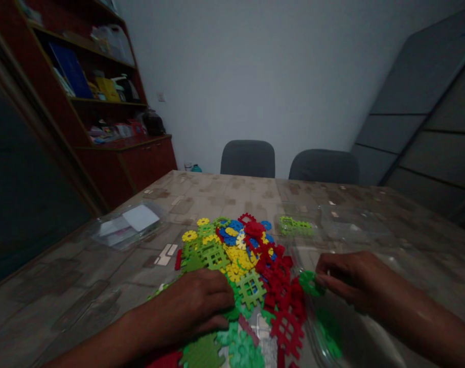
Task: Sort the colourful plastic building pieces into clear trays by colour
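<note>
A pile of flat plastic interlocking pieces lies in front of me, with yellow discs (pixel 239 261), red window squares (pixel 288 332) and lime-green window squares (pixel 251 288). My left hand (pixel 202 301) rests on the near left of the pile, its fingers curled and its thumb close to them around a green piece (pixel 233 312), which is partly hidden. My right hand (pixel 342 276) pinches a green notched disc (pixel 311 282) over a clear plastic container (pixel 319 337). Inside that container lie several green pieces (pixel 329 332).
Behind it, lime-green pieces (pixel 294 226) lie in another clear tray, next to a clear lid or box (pixel 347 222). At the left, a clear tray holds white papers (pixel 140 218). Two grey chairs (pixel 248 157) stand beyond the table (pixel 232 191).
</note>
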Action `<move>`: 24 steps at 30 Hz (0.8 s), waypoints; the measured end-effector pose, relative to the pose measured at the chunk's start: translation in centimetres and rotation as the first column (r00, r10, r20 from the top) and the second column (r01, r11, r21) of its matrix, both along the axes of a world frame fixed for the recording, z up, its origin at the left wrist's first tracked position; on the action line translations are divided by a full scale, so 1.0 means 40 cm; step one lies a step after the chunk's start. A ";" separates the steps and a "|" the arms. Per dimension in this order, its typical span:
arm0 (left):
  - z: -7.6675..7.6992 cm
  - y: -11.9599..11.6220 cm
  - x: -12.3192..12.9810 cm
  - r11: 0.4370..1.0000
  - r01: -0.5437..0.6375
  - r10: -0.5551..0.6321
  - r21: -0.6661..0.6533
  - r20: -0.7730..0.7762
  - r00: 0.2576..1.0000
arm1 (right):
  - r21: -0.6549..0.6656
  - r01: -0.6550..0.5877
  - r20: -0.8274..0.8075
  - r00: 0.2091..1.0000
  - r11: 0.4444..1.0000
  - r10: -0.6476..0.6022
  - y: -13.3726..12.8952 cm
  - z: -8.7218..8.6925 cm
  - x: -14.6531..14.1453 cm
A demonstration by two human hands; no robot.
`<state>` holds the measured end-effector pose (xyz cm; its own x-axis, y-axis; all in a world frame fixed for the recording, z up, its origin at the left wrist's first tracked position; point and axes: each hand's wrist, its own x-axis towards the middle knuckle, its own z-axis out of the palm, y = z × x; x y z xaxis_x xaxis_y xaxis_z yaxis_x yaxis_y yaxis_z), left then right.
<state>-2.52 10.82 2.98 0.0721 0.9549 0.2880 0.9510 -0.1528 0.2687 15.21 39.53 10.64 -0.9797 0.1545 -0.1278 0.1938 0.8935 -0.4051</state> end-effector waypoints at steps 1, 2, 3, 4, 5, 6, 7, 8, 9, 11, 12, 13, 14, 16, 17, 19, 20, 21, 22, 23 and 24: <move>0.000 0.001 0.000 1.000 0.001 -0.001 -0.019 0.009 1.000 | 0.036 0.000 0.032 0.999 0.999 -0.001 0.009 -0.004 0.006; 0.000 0.002 -0.001 0.999 0.001 -0.001 -0.042 0.017 1.000 | 0.076 0.000 0.062 0.998 0.997 -0.005 0.017 -0.008 0.011; 0.000 0.002 -0.002 0.998 0.001 0.000 -0.061 0.025 1.000 | 0.116 0.003 0.091 0.996 0.993 -0.014 0.022 -0.014 0.015; 0.000 0.002 -0.004 0.998 0.005 -0.002 -0.059 0.039 0.999 | 0.153 0.010 0.116 0.993 0.988 -0.028 0.026 -0.018 0.018; -0.001 0.000 -0.006 0.999 0.009 -0.007 -0.040 0.065 0.998 | 0.183 0.017 0.143 0.989 0.983 -0.044 0.028 -0.022 0.020; -0.002 -0.001 -0.009 1.000 0.016 -0.016 0.001 0.107 0.994 | 0.204 0.021 0.169 0.984 0.979 -0.057 0.030 -0.026 0.021; -0.004 -0.004 -0.013 0.998 0.017 -0.026 0.052 0.160 0.987 | 0.216 0.022 0.188 0.980 0.976 -0.064 0.031 -0.030 0.021; -0.005 -0.007 -0.016 0.995 0.005 -0.028 0.098 0.228 0.973 | 0.217 0.019 0.199 0.978 0.976 -0.063 0.032 -0.034 0.022; -0.006 -0.010 -0.018 0.992 -0.021 -0.019 0.122 0.313 0.950 | 0.207 0.014 0.199 0.978 0.978 -0.056 0.033 -0.039 0.022; -0.005 -0.015 -0.020 0.991 -0.095 0.032 0.095 0.522 0.853 | 0.179 0.003 0.183 0.982 0.984 -0.037 0.036 -0.051 0.024; -0.002 -0.016 -0.019 0.991 -0.124 0.064 0.053 0.623 0.780 | 0.166 0.001 0.169 0.985 0.986 -0.029 0.037 -0.057 0.026; 0.000 -0.016 -0.017 0.990 -0.143 0.094 0.011 0.705 0.702 | 0.158 0.002 0.156 0.987 0.987 -0.027 0.038 -0.063 0.028; 0.003 -0.016 -0.015 0.988 -0.154 0.115 -0.020 0.764 0.635 | 0.155 0.010 0.136 0.990 0.988 -0.031 0.039 -0.067 0.030; 0.006 -0.014 -0.012 0.983 -0.177 0.143 -0.051 0.817 0.559 | 0.149 0.042 0.101 0.993 0.988 -0.057 0.035 -0.066 0.032; 0.007 -0.014 -0.012 0.979 -0.194 0.159 -0.061 0.824 0.544 | 0.143 0.060 0.102 0.992 0.988 -0.075 0.031 -0.061 0.032; 0.005 -0.014 -0.014 0.963 -0.261 0.206 -0.071 0.816 0.539 | 0.134 0.071 0.146 0.985 0.988 -0.090 0.019 -0.043 0.030; 0.004 -0.015 -0.017 0.952 -0.300 0.231 -0.065 0.797 0.558 | 0.126 0.062 0.172 0.982 0.990 -0.083 0.011 -0.031 0.028; 0.003 -0.016 -0.022 0.938 -0.345 0.253 -0.042 0.765 0.593 | 0.106 0.048 0.182 0.981 0.993 -0.067 0.002 -0.021 0.027; 0.002 -0.018 -0.027 0.925 -0.379 0.266 -0.001 0.713 0.649 | 0.072 0.035 0.166 0.985 0.997 -0.046 -0.009 -0.012 0.026; 0.000 -0.020 -0.033 0.917 -0.394 0.268 0.060 0.639 0.721 | 0.020 0.017 0.130 0.991 1.000 -0.020 -0.022 -0.007 0.025; -0.002 -0.022 -0.039 0.914 -0.385 0.260 0.128 0.544 0.798 | -0.044 -0.006 0.084 0.996 0.999 0.010 -0.036 -0.006 0.024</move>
